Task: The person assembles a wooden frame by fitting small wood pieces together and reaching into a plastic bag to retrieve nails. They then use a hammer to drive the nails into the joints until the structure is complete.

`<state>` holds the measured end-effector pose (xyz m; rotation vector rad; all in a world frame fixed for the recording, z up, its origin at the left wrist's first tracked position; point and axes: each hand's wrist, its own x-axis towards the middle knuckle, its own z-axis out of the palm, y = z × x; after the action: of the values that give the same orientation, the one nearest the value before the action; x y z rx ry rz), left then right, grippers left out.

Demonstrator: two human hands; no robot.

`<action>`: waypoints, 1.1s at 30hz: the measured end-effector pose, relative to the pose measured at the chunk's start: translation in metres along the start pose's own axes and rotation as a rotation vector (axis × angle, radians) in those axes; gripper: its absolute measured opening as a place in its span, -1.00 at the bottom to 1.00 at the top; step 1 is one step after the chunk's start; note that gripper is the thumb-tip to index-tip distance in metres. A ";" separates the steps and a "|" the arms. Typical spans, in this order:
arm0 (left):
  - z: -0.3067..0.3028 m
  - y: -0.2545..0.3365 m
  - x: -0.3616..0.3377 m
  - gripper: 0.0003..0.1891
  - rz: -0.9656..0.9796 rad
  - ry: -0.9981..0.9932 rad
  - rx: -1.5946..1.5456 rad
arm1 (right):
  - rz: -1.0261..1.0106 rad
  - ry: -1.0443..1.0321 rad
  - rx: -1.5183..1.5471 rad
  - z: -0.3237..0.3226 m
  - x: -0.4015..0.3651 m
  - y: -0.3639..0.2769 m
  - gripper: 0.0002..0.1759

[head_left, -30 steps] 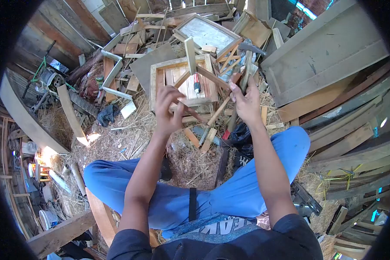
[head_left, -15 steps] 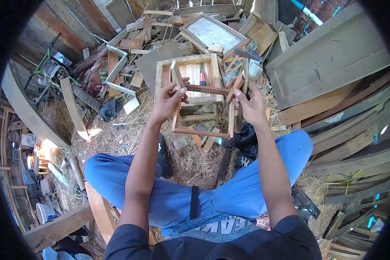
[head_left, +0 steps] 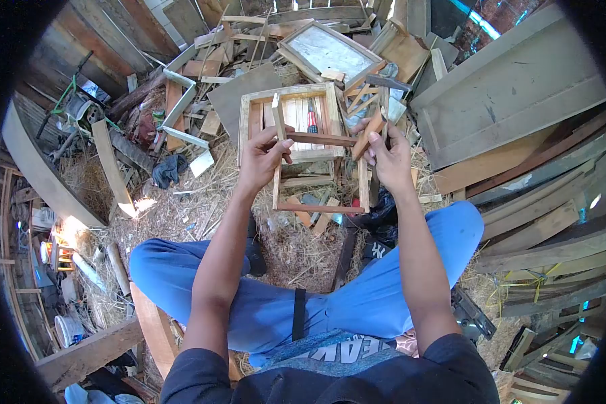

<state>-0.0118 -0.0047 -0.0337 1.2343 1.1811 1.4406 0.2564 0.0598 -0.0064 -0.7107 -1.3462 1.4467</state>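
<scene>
Between my two hands is a small wooden frame [head_left: 322, 209] made of narrow strips, with a dark crossbar [head_left: 322, 139] near its middle. My left hand [head_left: 264, 160] closes its fingers and thumb around the left upright where the crossbar joins. On the opposite side, my right hand [head_left: 389, 160] grips the right end by a short, tilted wooden piece [head_left: 370, 138]. Behind the held frame stands a box-like wooden structure [head_left: 252, 98] with a slatted inside. A screwdriver [head_left: 312, 121] with a red and black handle lies on those slats.
A hammer [head_left: 388, 83] rests on scrap wood to the right of the box. A large grey panel [head_left: 505, 94] leans at the right, above stacked boards [head_left: 545, 225]. A glass-like framed panel [head_left: 330, 50] lies at the back. Straw and offcuts cover the ground.
The held frame has turned slightly, its lower bar shifting a little to the right and becoming more level. Both hands keep their hold. The camera view has shifted slightly.
</scene>
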 end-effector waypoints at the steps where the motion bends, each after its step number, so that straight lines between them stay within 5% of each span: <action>1: 0.001 -0.001 0.000 -0.75 0.000 -0.001 0.000 | -0.005 0.005 -0.009 0.000 0.000 -0.001 -0.67; 33: 0.017 0.032 0.001 -0.46 0.033 0.183 -0.066 | 0.053 0.312 0.068 -0.005 -0.004 0.011 -0.73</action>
<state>0.0033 -0.0069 -0.0008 1.1004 1.2286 1.6319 0.2596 0.0592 -0.0194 -0.8925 -1.0403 1.3513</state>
